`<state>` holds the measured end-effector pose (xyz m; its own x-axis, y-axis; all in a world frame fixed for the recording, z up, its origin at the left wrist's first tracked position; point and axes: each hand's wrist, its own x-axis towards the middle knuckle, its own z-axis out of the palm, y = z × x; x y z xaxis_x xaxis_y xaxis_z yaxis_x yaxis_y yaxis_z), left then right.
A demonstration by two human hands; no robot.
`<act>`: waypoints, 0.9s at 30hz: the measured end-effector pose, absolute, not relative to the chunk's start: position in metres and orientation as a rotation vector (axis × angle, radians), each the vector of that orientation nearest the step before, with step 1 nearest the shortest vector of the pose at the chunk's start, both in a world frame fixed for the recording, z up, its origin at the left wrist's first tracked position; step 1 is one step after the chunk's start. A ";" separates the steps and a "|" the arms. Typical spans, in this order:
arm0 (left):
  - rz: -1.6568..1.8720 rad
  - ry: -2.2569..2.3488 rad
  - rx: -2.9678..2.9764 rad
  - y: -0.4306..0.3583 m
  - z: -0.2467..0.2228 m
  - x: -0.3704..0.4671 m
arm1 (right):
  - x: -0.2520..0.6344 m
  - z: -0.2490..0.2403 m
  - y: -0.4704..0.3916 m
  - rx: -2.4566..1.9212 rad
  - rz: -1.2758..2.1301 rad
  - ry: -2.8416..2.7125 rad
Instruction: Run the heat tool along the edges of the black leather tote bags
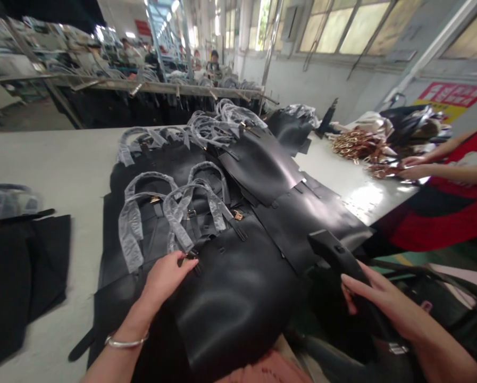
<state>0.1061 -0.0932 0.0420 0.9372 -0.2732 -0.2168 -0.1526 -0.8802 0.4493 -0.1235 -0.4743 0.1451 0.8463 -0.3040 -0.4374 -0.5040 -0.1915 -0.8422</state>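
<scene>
My left hand, with a bracelet at the wrist, pinches a small black strap end with a metal fitting at the top edge of a black leather bag panel. The panel drapes over the near table edge. My right hand is wrapped round a thick black strap-like piece, raised off the table at the right; a silvery fitting shows lower down. Its exact kind is unclear. Beyond my left hand, bag handles in clear plastic wrap lie over stacked black bag pieces.
More wrapped handles and black panels are heaped toward the back. Another black bag piece lies at left on the pale table. At right, a person in red handles coppery metal-looking parts. A rack stands behind.
</scene>
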 end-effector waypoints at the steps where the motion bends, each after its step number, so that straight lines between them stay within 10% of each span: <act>1: -0.419 -0.305 2.565 -0.090 0.044 0.109 | -0.129 0.144 -0.475 -1.804 0.186 0.643; 27: -0.566 0.012 1.910 -0.011 0.074 0.105 | -0.074 0.080 -0.428 -1.470 0.336 0.617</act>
<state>0.1051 -0.0108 0.0738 0.8860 -0.2510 -0.3898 0.2677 -0.4094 0.8722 -0.0737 -0.4282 0.0805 0.8032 -0.1558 -0.5750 -0.5675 0.0936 -0.8180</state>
